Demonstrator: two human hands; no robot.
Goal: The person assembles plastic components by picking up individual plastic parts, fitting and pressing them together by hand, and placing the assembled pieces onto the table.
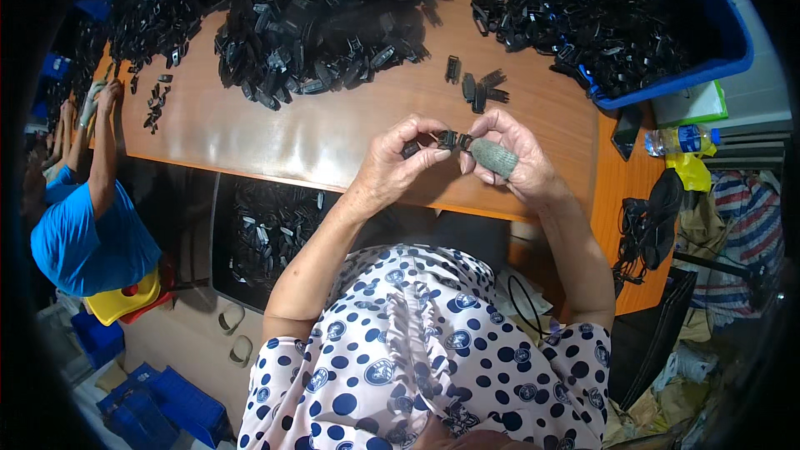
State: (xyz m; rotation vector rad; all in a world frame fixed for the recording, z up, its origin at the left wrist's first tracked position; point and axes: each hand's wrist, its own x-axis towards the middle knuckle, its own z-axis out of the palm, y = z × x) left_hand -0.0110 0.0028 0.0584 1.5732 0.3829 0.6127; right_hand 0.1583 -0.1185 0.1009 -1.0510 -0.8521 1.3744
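Above the near edge of the table, my two hands meet over small black plastic buckle parts (448, 140). My left hand (390, 160) pinches one part between thumb and fingers; a dark end also shows inside its curled fingers. From the other side my right hand (527, 158) closes its fingertips on the part's pronged end, which they partly cover. A grey-green knitted finger sleeve (494, 158) wraps the right thumb. Whether the parts are joined, I cannot tell. Just beyond my hands, several loose black pieces (479, 93) lie on the wooden table (308, 137).
Large heaps of black plastic parts (325, 33) cover the far table, one spilling from a blue bin (742, 67). At right are a phone (627, 132), a bottle (683, 140) and black cords (637, 237). A co-worker in a blue shirt (96, 237) works at left. Below sits a black tub (271, 242).
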